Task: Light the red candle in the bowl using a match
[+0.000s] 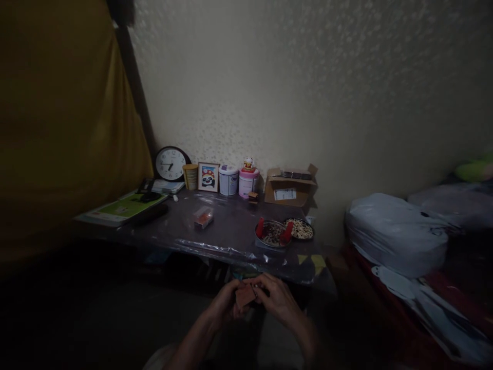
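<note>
Below the front edge of the table, my left hand (226,299) and my right hand (275,294) come together in the dim light. Between them is a small reddish-orange piece of paper or thin card (245,296), which appears folded. My left fingers grip its left side. The thumb and fingers of my right hand pinch its upper right part. Whether anything lies inside it cannot be made out. On the table beyond, a clear-looking packet with orange contents (204,218) rests left of a round dish of dark small pieces (272,235) with red handles sticking up.
Behind that dish sits a bowl of pale pieces (299,229). An opened cardboard box (289,191), tins (228,181), a framed panda picture (208,178) and a clock (170,164) line the wall. White bags (396,231) are piled at right; a yellow curtain (69,118) hangs left.
</note>
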### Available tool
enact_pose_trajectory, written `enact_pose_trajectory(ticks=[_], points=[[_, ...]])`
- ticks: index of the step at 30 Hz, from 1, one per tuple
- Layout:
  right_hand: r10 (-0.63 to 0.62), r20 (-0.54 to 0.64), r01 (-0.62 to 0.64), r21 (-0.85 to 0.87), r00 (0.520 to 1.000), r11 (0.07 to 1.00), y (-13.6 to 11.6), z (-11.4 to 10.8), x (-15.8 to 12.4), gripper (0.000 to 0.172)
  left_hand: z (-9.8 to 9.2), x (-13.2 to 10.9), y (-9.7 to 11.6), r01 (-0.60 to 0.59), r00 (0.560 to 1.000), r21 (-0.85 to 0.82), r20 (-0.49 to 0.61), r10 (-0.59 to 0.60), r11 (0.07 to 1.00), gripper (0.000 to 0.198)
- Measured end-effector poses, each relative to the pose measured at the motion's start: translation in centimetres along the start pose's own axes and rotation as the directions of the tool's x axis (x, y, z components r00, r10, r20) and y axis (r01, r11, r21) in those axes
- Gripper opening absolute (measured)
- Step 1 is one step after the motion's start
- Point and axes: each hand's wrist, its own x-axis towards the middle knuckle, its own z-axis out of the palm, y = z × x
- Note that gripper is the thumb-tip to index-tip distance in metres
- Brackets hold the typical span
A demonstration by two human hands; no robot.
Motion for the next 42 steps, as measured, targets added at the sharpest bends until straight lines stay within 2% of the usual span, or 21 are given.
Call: enact_pose_trajectory(ticks=[6, 13, 20, 26, 32, 42], points=[[-0.009, 0.015, 0.010, -0.041, 1.000, 0.999, 0.47, 0.22, 0.00, 0.013, -0.44, 0.29, -0.32, -0.015, 0.999, 0.005, 0.045, 0.015, 1.000, 0.043], [-0.026, 0.014, 0.026, -0.057, 1.000, 0.998, 0.37, 0.08, -0.12, 0.015, -0.96, 0.57, -0.53, -0.009, 0.999, 0.039, 0.033, 0.008, 0.999, 0.046], [-0.033, 0.045, 0.033, 0.007, 0.998, 0.999, 0.30, -0.12, -0.17, 0.019, -0.43, 0.38, -0.37, -0.010, 0.999, 0.039, 0.044, 0.009, 0.999, 0.044], [-0.032, 0.039, 0.033, -0.025, 0.999, 0.999, 0.43, 0.05, -0.16, 0.013, -0.31, 0.13, -0.29, -0.003, 0.999, 0.041, 0.054, 0.000, 0.999, 0.045], [-0.044, 0.035, 0.045, -0.055, 0.998, 0.997, 0.21, -0.14, -0.27, 0.018, -0.37, 0.19, -0.29, 0.003, 1.000, 0.047, 0.021, -0.004, 0.999, 0.046], [-0.039, 0.038, 0.040, -0.038, 0.999, 0.998, 0.60, 0.06, -0.22, 0.015, 0.04, -0.21, -0.20, -0.003, 0.999, 0.065, 0.039, 0.000, 0.998, 0.043]])
